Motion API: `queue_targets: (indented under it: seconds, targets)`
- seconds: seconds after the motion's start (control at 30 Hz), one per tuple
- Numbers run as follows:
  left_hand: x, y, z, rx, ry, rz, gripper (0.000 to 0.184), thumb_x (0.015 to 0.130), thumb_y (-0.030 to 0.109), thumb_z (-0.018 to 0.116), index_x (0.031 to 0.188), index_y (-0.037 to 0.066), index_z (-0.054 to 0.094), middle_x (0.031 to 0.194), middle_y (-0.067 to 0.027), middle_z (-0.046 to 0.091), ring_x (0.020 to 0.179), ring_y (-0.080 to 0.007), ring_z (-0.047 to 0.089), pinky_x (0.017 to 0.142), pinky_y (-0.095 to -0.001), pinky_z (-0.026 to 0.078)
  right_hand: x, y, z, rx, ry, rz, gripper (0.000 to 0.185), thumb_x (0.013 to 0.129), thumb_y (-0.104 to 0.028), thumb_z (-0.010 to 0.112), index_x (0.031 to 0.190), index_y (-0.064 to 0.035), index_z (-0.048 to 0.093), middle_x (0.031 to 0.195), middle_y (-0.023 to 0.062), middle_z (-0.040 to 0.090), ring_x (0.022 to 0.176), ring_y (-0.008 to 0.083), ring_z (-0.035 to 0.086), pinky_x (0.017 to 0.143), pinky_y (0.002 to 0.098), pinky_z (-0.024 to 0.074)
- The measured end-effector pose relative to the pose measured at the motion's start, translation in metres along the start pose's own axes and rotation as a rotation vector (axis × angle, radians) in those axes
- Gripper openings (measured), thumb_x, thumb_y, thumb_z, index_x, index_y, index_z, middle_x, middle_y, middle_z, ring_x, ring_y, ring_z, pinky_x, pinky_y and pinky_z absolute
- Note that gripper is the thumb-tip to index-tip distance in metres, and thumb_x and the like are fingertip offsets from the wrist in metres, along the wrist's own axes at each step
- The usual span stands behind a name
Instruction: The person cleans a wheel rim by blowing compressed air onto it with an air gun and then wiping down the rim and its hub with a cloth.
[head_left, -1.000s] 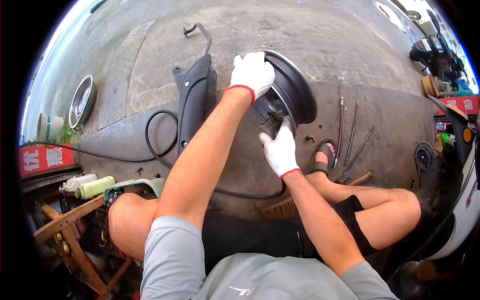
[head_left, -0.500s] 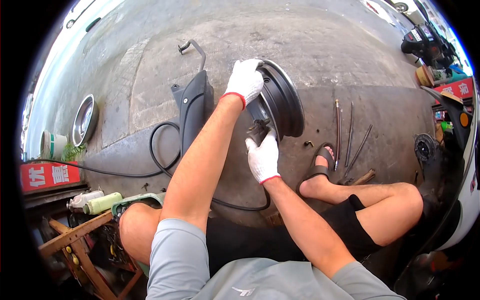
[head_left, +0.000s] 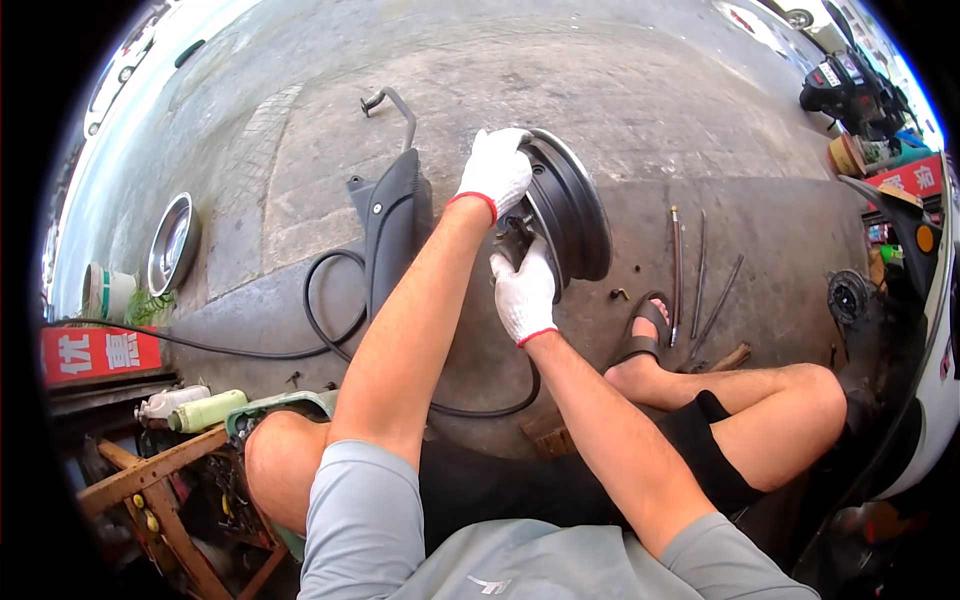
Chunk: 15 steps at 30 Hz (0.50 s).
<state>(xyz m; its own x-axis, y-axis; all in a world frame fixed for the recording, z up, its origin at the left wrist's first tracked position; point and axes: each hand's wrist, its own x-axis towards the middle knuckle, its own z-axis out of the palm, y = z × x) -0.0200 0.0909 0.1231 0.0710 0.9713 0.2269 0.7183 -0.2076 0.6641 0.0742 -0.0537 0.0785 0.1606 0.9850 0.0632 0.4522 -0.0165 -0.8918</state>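
Observation:
A black motor-scooter wheel rim (head_left: 575, 215) with a bright metal edge stands upright on the floor before me, without a tyre. My left hand (head_left: 497, 165), in a white glove with a red cuff, is closed over its upper left edge. Lower down, my right hand (head_left: 525, 292), gloved the same way, grips a dark air tool (head_left: 514, 236) pointed into the hub side of the rim. The tool's exact kind is partly hidden by the fingers. A black hose (head_left: 485, 413) runs up to the right hand from below.
An exhaust muffler (head_left: 396, 220) with a bent pipe lies left of the rim. Several metal rods (head_left: 677, 270) lie on the floor at right, near my sandalled foot (head_left: 648, 335). A metal basin (head_left: 173, 243) stands far left, and bottles (head_left: 208, 408) sit near my left knee.
The air tool and right hand have moved slightly closer in to the rim's hub. The left hand keeps its hold, and the whole view has shifted a little.

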Motion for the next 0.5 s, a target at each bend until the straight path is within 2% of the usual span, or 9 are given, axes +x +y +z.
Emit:
queue_targets:
  seconds: [0.07,0.13,0.2,0.27,0.33,0.37,0.43,0.5]
  targets:
    - [0.0,-0.001,0.002,-0.01,0.014,-0.004,0.043,0.089,0.009,0.045,0.123,0.002,0.07,0.125,-0.0226,0.069,0.121,-0.0425,0.056,0.108,-0.0473,0.044,0.002,0.001,0.001,0.096,-0.104,0.107,0.056,0.09,-0.006,0.072,0.136,0.0099,0.046,0.117,0.0227,0.063,0.104,0.0315,0.062,0.093,0.0428,0.0502]
    - [0.0,0.001,0.0,-0.007,0.013,0.0,0.042,0.089,0.009,0.045,0.123,0.002,0.07,0.125,-0.0227,0.069,0.121,-0.0426,0.056,0.108,-0.0473,0.044,0.002,0.005,0.004,-0.084,0.119,-0.107,0.054,0.089,-0.005,0.072,0.136,0.0072,0.047,0.113,0.0187,0.064,0.1,0.0273,0.063,0.087,0.041,0.0522]
    - [0.002,-0.002,0.0,-0.044,-0.01,-0.009,0.042,0.089,0.01,0.046,0.122,0.002,0.07,0.125,-0.0226,0.069,0.12,-0.0426,0.056,0.109,-0.0472,0.043,0.002,0.005,-0.003,0.101,-0.092,0.122,0.052,0.09,-0.004,0.071,0.135,0.0048,0.048,0.112,0.0167,0.065,0.099,0.0254,0.063,0.085,0.0395,0.0524]
    - [0.002,-0.006,0.005,-0.022,0.008,-0.003,0.041,0.089,0.01,0.046,0.122,0.002,0.07,0.125,-0.0225,0.069,0.12,-0.0427,0.056,0.109,-0.0472,0.043,-0.002,-0.004,-0.013,0.072,-0.176,0.094,0.051,0.09,-0.004,0.071,0.135,0.0047,0.048,0.112,0.0166,0.065,0.098,0.0256,0.063,0.084,0.0392,0.0522]
    - [0.003,-0.006,0.005,0.026,0.03,0.019,0.041,0.09,0.011,0.047,0.123,0.002,0.069,0.125,-0.0223,0.069,0.12,-0.0434,0.057,0.11,-0.0469,0.042,-0.007,-0.008,-0.014,0.071,-0.159,0.093,0.048,0.089,-0.006,0.072,0.131,0.0066,0.051,0.121,0.0252,0.063,0.114,0.0395,0.061,0.099,0.0446,0.0469]
    - [0.002,-0.006,0.005,0.023,0.037,0.01,0.041,0.09,0.011,0.047,0.123,0.002,0.069,0.125,-0.0218,0.069,0.119,-0.0437,0.057,0.11,-0.0458,0.042,-0.005,0.0,-0.009,0.112,-0.081,0.126,0.046,0.089,-0.006,0.072,0.128,0.0068,0.052,0.118,0.0247,0.064,0.112,0.0394,0.062,0.097,0.0443,0.0474]
    - [0.005,-0.007,0.004,0.007,-0.065,-0.045,0.043,0.09,0.012,0.046,0.127,0.006,0.067,0.134,-0.0173,0.066,0.133,-0.0334,0.055,0.126,-0.0493,0.021,-0.004,0.001,-0.012,0.182,-0.199,0.158,0.047,0.089,-0.005,0.072,0.129,0.0073,0.051,0.118,0.024,0.064,0.112,0.0383,0.062,0.099,0.0442,0.0467]
    - [0.006,-0.006,0.004,-0.004,-0.072,-0.049,0.043,0.09,0.012,0.046,0.127,0.007,0.067,0.133,-0.0174,0.066,0.133,-0.0336,0.054,0.126,-0.0498,0.021,-0.008,0.0,-0.013,0.155,-0.217,0.165,0.047,0.09,-0.005,0.072,0.13,0.0075,0.05,0.119,0.0239,0.063,0.112,0.0372,0.062,0.099,0.0437,0.0462]
